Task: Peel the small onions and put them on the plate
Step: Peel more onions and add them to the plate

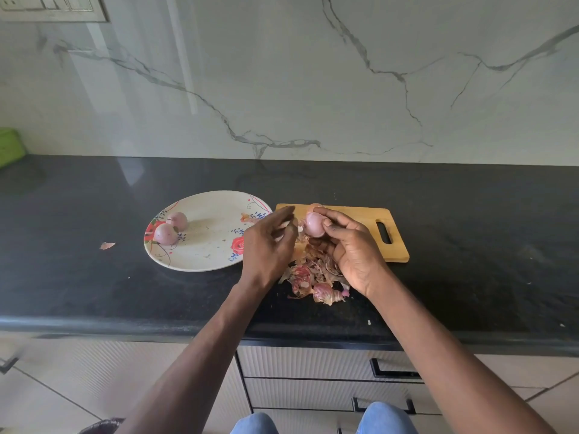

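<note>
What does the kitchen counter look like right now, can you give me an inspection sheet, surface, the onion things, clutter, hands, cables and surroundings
Surface: black counter, speckled with small bits.
Job's things: floral plate holds two peeled onions at its left edge; a third onion is held over the wooden cutting board.
Clutter: pile of onion skins on the counter at the board's near-left corner; one loose skin left of the plate; a scrap on the plate's right side.
Hands: right hand grips the third onion; left hand beside it, its grip unclear.
Cables: nothing seen.
Surroundings: marble backsplash, switch panel, green item, drawers below.
</note>
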Action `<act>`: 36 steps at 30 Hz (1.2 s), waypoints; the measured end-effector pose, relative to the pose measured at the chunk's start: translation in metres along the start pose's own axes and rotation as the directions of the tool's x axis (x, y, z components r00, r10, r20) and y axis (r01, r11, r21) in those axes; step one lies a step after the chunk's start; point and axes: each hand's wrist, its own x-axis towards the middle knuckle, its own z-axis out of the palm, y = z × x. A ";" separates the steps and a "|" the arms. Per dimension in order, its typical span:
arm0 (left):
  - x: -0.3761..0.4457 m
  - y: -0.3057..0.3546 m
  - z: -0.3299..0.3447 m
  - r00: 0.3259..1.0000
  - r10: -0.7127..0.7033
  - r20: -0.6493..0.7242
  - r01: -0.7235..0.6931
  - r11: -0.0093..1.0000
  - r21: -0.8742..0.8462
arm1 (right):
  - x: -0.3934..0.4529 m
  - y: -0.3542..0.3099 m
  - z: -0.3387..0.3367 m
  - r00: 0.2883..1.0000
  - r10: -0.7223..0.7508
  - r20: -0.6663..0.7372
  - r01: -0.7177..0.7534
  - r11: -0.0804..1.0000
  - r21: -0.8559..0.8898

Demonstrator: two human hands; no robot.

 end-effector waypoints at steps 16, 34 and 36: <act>0.000 -0.006 -0.001 0.990 0.022 0.137 -0.005 0.992 -0.127 | 0.002 0.008 -0.004 0.993 -0.115 -0.037 0.105 0.973 -0.204; 0.000 -0.002 0.001 0.998 -0.065 0.010 0.065 0.994 -0.086 | 0.002 0.010 -0.003 0.995 -0.094 0.039 0.100 0.979 -0.180; 0.001 -0.002 0.001 0.996 -0.086 0.000 0.086 0.993 -0.082 | 0.001 0.007 -0.001 0.996 -0.056 0.065 0.063 0.992 -0.108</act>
